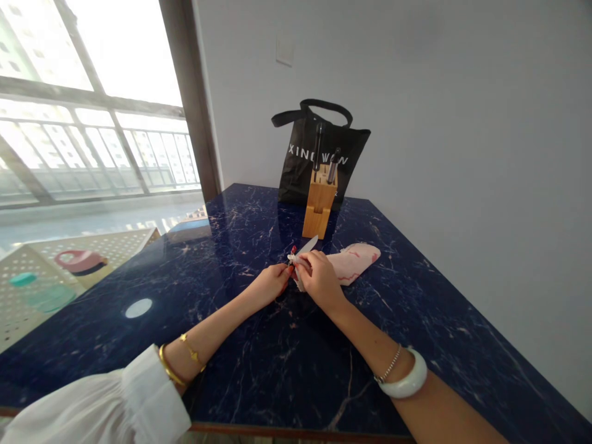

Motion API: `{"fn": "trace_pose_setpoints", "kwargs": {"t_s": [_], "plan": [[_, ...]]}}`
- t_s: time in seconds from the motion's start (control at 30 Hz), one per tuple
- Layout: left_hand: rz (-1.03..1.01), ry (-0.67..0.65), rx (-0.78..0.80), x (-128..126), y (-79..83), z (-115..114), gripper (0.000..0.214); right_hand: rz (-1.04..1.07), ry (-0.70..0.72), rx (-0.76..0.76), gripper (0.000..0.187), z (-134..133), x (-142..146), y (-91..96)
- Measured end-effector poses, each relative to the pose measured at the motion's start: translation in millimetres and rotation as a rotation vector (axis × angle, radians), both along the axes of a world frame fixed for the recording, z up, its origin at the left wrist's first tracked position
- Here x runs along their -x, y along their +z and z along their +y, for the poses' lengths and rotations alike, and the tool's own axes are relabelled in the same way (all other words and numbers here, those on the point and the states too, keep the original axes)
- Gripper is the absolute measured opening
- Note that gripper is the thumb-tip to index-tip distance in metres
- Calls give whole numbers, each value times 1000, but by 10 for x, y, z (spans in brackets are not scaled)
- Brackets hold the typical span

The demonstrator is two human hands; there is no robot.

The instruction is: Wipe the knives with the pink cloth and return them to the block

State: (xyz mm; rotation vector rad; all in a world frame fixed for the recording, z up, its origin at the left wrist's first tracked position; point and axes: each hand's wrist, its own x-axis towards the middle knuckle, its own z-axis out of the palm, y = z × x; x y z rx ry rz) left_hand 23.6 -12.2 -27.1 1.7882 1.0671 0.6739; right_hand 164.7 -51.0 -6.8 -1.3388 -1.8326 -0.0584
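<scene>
Dark blue marble-look table (pixel 296 370) with pinkish veins, and right at the near edge there's a puffy white sleeve (pixel 139 394) on the left arm (pixel 217 327), which has gold bangles (pixel 169 365) too. The right arm (pixel 370 333) has a chunky white jade-looking bangle (pixel 402 377) and a thin silver bracelet (pixel 388 364). Both arms angle in and meet mid-table. The left hand (pixel 268 285) and right hand (pixel 320 280) are basically touching, with the grip on both pressed together around the base of a small pale-bladed knife (pixel 308 245). The fingers hide the handle, and there's a bit of white and a speck of red there that I can't make out. The blade's long axis runs away from the person, up and to the right, tip aimed roughly at the block, and the right hand is the nearer one to it. Just beside that lies a pale pink cloth pouch (pixel 354 262). Further back is a wooden knife block (pixel 319 203) holding two dark handles (pixel 317 145), then a black tote bag (pixel 296 166) with white lettering, something like "XING WEN", partly blocked. Behind that, a pale wall (pixel 462 123) and a bright window (pixel 102 142).
</scene>
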Motion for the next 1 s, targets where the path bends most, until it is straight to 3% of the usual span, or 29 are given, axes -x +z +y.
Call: {"fn": "trace_pose_setpoints", "kwargs": {"t_s": [0.2, 1.0], "plan": [[-25, 35, 4, -1, 26, -20, 39, -19, -64, 50, 8, 5, -19, -14], [69, -3, -200, 5, 101, -71, 33, -41, -25, 25, 11, -31, -39, 33]]}}
